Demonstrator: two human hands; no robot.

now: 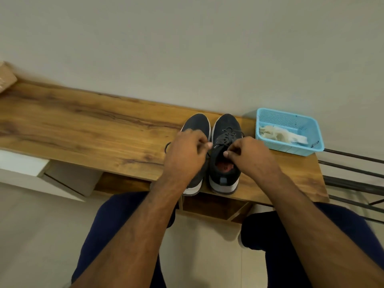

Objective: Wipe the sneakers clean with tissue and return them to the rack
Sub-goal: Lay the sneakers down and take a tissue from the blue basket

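Head view, hands (187, 151) gripping sneakers (225, 154)

A woven tan box (6, 79) is sitting at the far left end of the wooden top (83, 129), only partly in view. Below that top, a white cabinet door (62, 179) is standing ajar. Dark metal bars (353, 173) are running off to the right edge, and pale floor tiles (207, 246) are showing underneath.
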